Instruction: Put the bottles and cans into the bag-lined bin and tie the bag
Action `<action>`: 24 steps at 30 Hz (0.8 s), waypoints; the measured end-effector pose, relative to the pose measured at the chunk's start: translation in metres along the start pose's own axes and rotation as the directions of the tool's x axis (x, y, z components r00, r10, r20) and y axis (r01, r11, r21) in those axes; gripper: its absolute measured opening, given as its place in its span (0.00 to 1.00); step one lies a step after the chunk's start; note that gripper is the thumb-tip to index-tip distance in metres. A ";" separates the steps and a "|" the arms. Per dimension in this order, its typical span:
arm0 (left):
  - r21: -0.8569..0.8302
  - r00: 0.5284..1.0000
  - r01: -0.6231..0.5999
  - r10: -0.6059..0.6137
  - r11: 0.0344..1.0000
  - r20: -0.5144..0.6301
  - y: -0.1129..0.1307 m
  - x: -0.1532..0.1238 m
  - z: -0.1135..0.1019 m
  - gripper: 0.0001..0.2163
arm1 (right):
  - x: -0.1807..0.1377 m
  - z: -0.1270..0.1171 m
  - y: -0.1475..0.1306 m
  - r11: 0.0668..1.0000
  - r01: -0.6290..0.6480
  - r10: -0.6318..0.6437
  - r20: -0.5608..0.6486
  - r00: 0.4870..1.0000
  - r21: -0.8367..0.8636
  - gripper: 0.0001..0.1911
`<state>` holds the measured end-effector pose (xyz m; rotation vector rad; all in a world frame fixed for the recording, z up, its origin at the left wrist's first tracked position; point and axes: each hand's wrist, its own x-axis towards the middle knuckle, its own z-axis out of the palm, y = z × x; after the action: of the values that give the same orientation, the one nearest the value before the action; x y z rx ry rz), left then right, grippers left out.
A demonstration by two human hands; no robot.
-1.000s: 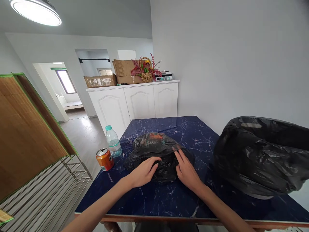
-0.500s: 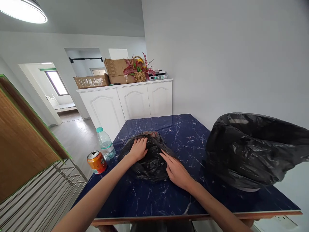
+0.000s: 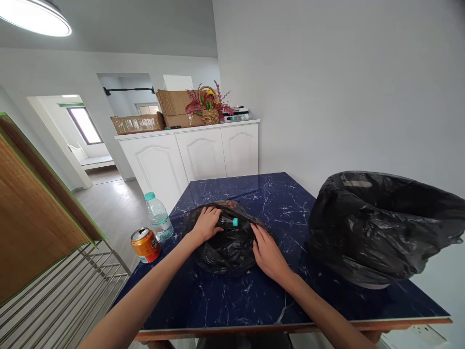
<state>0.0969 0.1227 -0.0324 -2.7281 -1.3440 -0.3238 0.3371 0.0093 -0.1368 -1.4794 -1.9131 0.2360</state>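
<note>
A crumpled black plastic bag (image 3: 227, 257) lies on the dark blue marbled table with its mouth spread. My left hand (image 3: 206, 225) is closed on the left side of that mouth, fingers over the rim and thumb inward. On the right side, my right hand (image 3: 269, 249) pinches the rim between thumb and fingers. Between the hands, inside the opening, shows a teal bottle cap (image 3: 235, 222) with part of a clear bottle; the rest of it is hidden in the bag. To the left stand an orange drink can (image 3: 146, 246) and a clear plastic bottle (image 3: 159, 215) with a teal cap.
At the table's right side stands a bin lined with a black bag (image 3: 363, 232), close to the wall. A metal rack (image 3: 72, 281) is at the lower left. Behind the table (image 3: 290, 213), a white cabinet (image 3: 203, 150) carries cardboard boxes and a flower basket (image 3: 209, 115).
The bag's mouth has been pulled wider, my right hand shifting slightly right. A teal bottle cap now shows inside, where only black plastic was visible before.
</note>
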 end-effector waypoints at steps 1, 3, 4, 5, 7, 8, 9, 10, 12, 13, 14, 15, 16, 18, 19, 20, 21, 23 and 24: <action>-0.033 1.000 -0.017 0.017 0.999 -0.003 0.002 -0.004 -0.007 0.25 | 0.000 0.002 0.002 1.000 -0.021 0.021 0.000 1.000 -0.006 0.31; -0.106 0.999 -0.050 0.049 0.993 -0.012 0.007 -0.014 -0.023 0.27 | 0.000 0.006 0.006 0.998 -0.055 0.055 0.005 0.998 -0.017 0.32; -0.135 0.998 -0.061 0.059 0.989 -0.019 0.010 -0.021 -0.032 0.28 | 0.000 0.009 0.008 0.997 -0.068 0.068 0.010 0.998 -0.022 0.32; -0.175 0.998 -0.064 0.060 0.982 -0.030 0.014 -0.028 -0.041 0.29 | 0.000 0.010 0.010 0.997 -0.078 0.079 0.016 0.997 -0.027 0.32; -0.328 0.998 -0.048 0.030 0.944 -0.061 0.024 -0.045 -0.062 0.30 | -0.001 0.013 0.012 0.995 -0.089 0.090 0.026 0.996 -0.035 0.33; -0.445 0.997 -0.034 -0.001 0.895 -0.079 0.029 -0.056 -0.072 0.30 | -0.001 0.014 0.012 0.995 -0.090 0.091 0.030 0.995 -0.038 0.33; -0.570 0.995 -0.025 -0.037 0.822 -0.097 0.034 -0.067 -0.083 0.30 | -0.002 0.014 0.013 0.995 -0.090 0.091 0.031 0.995 -0.040 0.34; -0.669 0.989 -0.021 -0.081 0.743 -0.120 0.039 -0.080 -0.094 0.30 | -0.002 0.014 0.013 0.995 -0.089 0.091 0.031 0.995 -0.042 0.34; -0.753 0.955 -0.013 -0.214 0.658 -0.204 0.046 -0.109 -0.115 0.30 | -0.003 0.014 0.012 0.995 -0.089 0.090 0.027 0.996 -0.046 0.34; -0.752 0.920 -0.001 -0.294 0.660 -0.259 0.048 -0.125 -0.124 0.30 | -0.003 0.014 0.012 0.995 -0.088 0.089 0.025 0.996 -0.047 0.34; -0.742 0.873 0.018 -0.373 0.670 -0.315 0.049 -0.140 -0.131 0.30 | -0.004 0.014 0.012 0.995 -0.086 0.087 0.022 0.996 -0.048 0.34; -0.733 0.818 0.045 -0.446 0.679 -0.363 0.048 -0.156 -0.137 0.31 | -0.004 0.014 0.011 0.995 -0.082 0.083 0.019 0.996 -0.048 0.34; -0.725 0.756 0.076 -0.513 0.685 -0.406 0.046 -0.171 -0.141 0.31 | -0.004 0.014 0.011 0.996 -0.078 0.079 0.016 0.997 -0.048 0.34; -0.723 0.637 0.143 -0.622 0.676 -0.455 0.039 -0.198 -0.144 0.32 | -0.005 0.014 0.011 0.996 -0.070 0.070 0.011 0.997 -0.047 0.34; -0.731 0.588 0.177 -0.666 0.659 -0.458 0.035 -0.209 -0.143 0.32 | -0.005 0.014 0.011 0.997 -0.066 0.067 0.008 0.998 -0.046 0.34; -0.742 0.549 0.210 -0.705 0.637 -0.450 0.030 -0.219 -0.140 0.33 | -0.005 0.014 0.011 0.997 -0.063 0.063 0.005 0.998 -0.045 0.34; -0.757 0.517 0.239 -0.739 0.609 -0.431 0.024 -0.227 -0.137 0.34 | -0.005 0.015 0.011 0.997 -0.060 0.060 0.003 0.998 -0.045 0.34; -0.785 0.465 0.290 -0.798 0.547 -0.384 0.011 -0.239 -0.129 0.37 | -0.006 0.015 0.011 0.997 -0.056 0.056 -0.001 0.998 -0.043 0.34; -0.796 0.444 0.313 -0.821 0.518 -0.359 0.004 -0.244 -0.125 0.38 | -0.006 0.015 0.011 0.997 -0.056 0.056 -0.003 0.998 -0.044 0.33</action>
<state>-0.0630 -0.0893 0.0341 -1.7590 -2.1161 -2.0111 0.3371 0.0117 -0.1556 -1.5630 -1.8882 0.2198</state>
